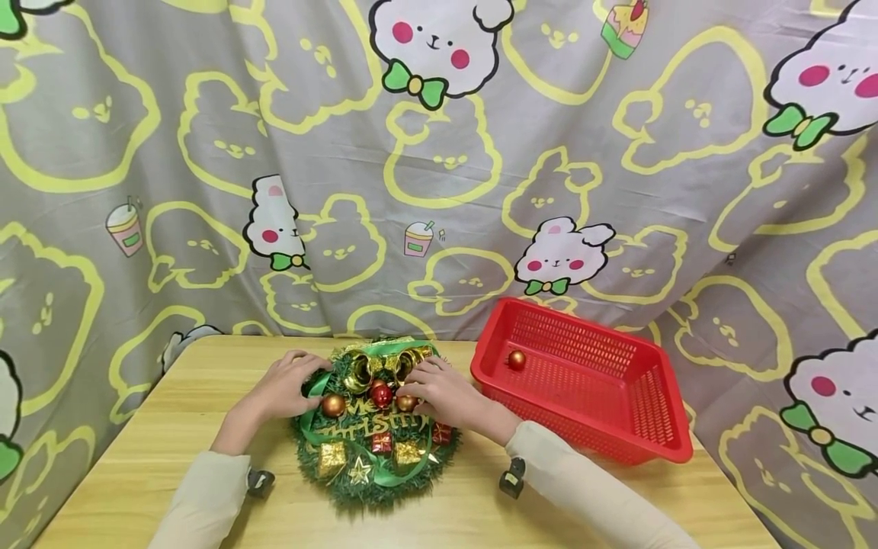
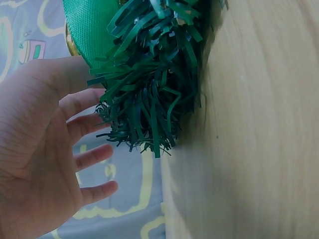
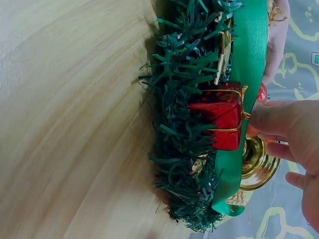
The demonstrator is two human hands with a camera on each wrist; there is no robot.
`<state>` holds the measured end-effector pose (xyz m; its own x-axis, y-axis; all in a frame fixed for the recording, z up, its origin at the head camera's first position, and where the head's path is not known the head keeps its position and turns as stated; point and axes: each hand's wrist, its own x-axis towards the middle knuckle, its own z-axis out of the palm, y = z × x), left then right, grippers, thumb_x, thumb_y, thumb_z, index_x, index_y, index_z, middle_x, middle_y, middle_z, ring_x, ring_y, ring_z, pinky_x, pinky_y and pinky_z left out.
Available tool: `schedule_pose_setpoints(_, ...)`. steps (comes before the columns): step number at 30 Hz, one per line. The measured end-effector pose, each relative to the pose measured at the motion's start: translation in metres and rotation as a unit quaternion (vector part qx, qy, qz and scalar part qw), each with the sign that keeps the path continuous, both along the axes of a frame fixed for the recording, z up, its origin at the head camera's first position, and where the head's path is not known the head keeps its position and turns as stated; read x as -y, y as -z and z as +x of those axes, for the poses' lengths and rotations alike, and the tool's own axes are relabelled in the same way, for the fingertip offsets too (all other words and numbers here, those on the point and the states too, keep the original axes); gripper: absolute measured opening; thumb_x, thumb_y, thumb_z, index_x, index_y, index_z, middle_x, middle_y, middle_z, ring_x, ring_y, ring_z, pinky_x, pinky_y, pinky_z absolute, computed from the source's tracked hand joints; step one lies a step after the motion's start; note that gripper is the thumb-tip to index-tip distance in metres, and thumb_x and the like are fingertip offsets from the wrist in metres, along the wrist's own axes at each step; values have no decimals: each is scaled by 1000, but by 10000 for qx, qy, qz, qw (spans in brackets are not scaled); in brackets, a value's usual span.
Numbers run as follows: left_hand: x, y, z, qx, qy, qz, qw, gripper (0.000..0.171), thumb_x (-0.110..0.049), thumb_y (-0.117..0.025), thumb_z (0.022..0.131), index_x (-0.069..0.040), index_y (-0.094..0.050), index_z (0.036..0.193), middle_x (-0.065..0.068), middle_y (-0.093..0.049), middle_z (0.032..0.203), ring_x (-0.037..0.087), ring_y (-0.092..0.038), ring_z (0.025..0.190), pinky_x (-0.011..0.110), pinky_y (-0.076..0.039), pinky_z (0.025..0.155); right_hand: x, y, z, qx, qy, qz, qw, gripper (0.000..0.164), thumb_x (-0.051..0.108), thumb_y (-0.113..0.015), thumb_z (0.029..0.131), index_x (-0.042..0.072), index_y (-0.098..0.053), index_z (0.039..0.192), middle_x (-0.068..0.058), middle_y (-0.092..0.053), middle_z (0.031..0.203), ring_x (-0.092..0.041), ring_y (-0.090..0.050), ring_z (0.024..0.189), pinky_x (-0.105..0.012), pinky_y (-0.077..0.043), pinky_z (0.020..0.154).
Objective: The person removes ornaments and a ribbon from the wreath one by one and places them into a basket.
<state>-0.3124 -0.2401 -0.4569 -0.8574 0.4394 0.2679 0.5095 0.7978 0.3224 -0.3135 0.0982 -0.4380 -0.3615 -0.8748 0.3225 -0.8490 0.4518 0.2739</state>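
Note:
A round green tinsel Christmas wreath (image 1: 363, 488) lies on the table, trimmed with green ribbon (image 2: 89, 30), gold bells (image 1: 359, 371), small gift boxes (image 3: 224, 117) and gold lettering. My left hand (image 1: 291, 385) is at the wreath's upper left edge, its fingers spread and loosely bent beside the tinsel. Near it sits a copper-coloured bauble (image 1: 334, 405). My right hand (image 1: 446, 393) reaches over the right side, thumb and fingertips round another copper-coloured bauble (image 1: 407, 402), which they partly hide. A shiny red bauble (image 1: 381, 396) lies between the hands.
On the right of the wooden table (image 1: 206, 366) stands a red plastic basket (image 1: 583, 427) with one copper-coloured bauble (image 1: 517, 360) inside. A patterned grey curtain (image 1: 343, 175) hangs behind the table and round its sides.

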Motion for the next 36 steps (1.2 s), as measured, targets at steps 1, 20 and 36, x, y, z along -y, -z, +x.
schedule_pose_setpoints(1,0,0,0,19,-6,10,10000,51,-14,-82,79,-13,-65,128,14,-63,137,46,-46,132,74,-37,104,0,0,0,22,-9,-52,10000,40,29,-86,81,23,-73,118,5,-73,112,-17,-63,112,-39,-46,106)
schedule_pose_setpoints(20,1,0,0,95,3,10,10000,52,-14,-81,79,-11,-65,129,14,-63,136,48,-45,133,75,-36,105,6,-2,4,299,101,-303,9990,36,25,-87,80,21,-75,113,3,-72,108,-17,-63,109,-41,-46,106)
schedule_pose_setpoints(36,2,0,0,113,-20,-10,9999,52,-15,-82,81,-12,-65,130,14,-63,138,47,-44,134,74,-35,105,7,-7,7,409,68,-486,9980,33,21,-89,78,21,-75,108,2,-71,107,-19,-63,108,-43,-48,103)
